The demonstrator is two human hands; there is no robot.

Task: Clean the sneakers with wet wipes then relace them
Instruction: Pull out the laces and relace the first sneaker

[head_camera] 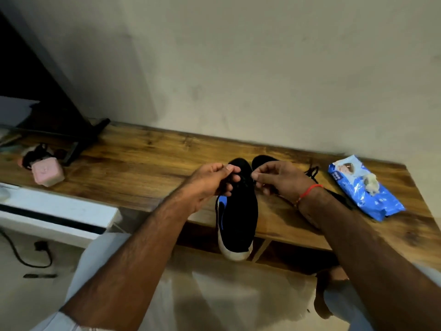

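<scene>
Sneakers first: the black sneaker [238, 209] with the white toe cap lies on the wooden table [143, 163], toe hanging over the near edge toward you, and a second black sneaker [263, 160] sits just beside it, mostly hidden behind your right hand. From the left, a pink box [47, 173] rests near the far left end of the table, well away from the work. Your left hand [210, 181] pinches a black lace [218, 206] above the shoe's throat; your right hand [274, 179] has its fingers curled and pinched at the same spot, seemingly on the lace's other end, though the dark cord is hard to make out there. Expect the lace to be limp and light, so grip it close to the tip. The knit upper looks soft; steady the shoe by its firmer sole. Further right, the blue wet wipes pack [365, 194] lies flat with a crumpled used wipe [371, 183] on top; its contents are not visible.
</scene>
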